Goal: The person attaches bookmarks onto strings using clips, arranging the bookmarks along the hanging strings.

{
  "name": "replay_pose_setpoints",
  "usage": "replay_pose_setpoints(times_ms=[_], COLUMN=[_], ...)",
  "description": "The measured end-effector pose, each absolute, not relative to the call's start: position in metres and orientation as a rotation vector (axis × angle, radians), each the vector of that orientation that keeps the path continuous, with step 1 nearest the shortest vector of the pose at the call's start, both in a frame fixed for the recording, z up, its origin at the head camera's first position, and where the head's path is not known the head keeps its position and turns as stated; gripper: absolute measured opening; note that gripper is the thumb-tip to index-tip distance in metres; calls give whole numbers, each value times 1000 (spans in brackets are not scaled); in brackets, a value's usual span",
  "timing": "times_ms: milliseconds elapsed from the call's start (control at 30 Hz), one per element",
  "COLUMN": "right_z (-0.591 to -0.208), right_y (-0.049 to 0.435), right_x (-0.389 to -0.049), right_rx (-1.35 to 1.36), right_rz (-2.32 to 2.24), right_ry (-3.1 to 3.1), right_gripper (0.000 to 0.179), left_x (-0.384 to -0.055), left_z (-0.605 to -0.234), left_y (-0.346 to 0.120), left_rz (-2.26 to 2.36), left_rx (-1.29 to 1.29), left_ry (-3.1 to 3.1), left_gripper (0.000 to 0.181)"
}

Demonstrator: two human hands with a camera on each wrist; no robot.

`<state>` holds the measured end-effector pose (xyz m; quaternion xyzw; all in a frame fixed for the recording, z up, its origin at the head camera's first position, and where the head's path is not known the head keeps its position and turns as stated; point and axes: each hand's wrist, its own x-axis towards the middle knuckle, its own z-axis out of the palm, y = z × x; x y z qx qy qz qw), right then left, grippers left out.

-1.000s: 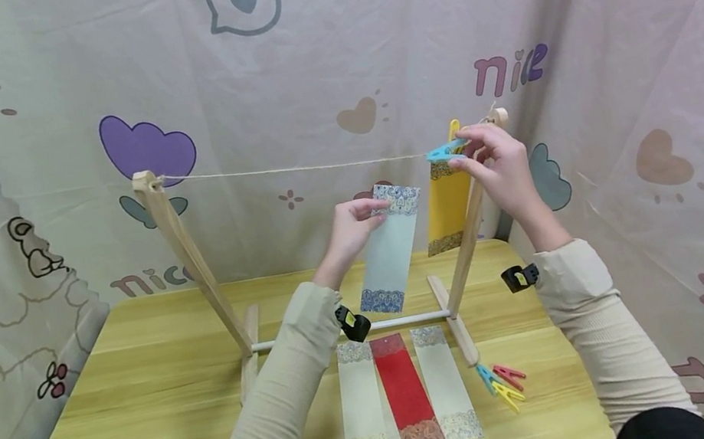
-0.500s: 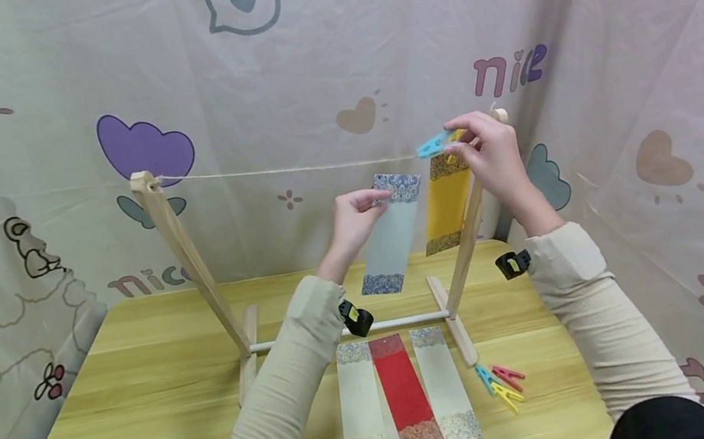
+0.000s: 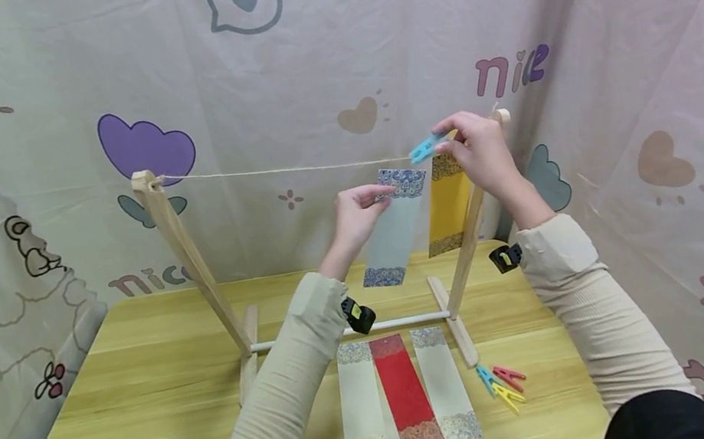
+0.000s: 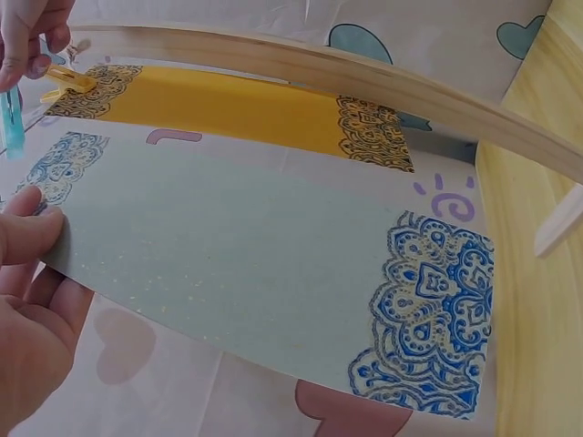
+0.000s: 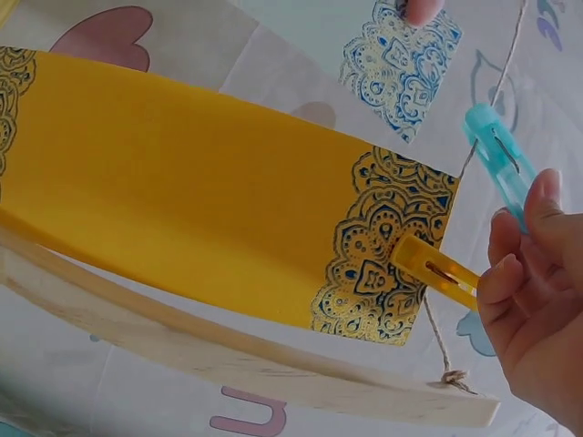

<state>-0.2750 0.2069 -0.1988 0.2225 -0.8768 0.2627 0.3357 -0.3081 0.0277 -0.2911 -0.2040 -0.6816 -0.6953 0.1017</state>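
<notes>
My left hand pinches a pale blue-grey paper strip near its top end; blue and gold lace patterns band both ends. The strip slants just under the string. Between thumb and fingers my right hand holds a light blue clothespin, its tip right at the string in the right wrist view. Behind that hand a yellow paper strip hangs from the string, held by a yellow clothespin at its patterned top.
Two wooden posts carry the string, joined low by a white rod. On the table lie two pale strips with a red strip between them. Blue, red and yellow clothespins lie near the right foot.
The right hand has moved left along the string with the light blue clothespin, now tilted. The left hand has lifted the pale strip up and slightly right, nearer the string.
</notes>
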Motion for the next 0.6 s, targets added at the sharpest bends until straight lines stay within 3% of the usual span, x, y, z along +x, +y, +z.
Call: replay_pose_setpoints(times_ms=[600], right_z=[-196], right_y=[203], right_x=[-279], right_rx=[564], right_rz=[638], right_ry=[-2371], right_gripper=[11], left_x=[-306], left_z=[-285], left_y=[33], left_rz=[-1915], left_rx=[-616], left_ry=[-2054], left_gripper=[12])
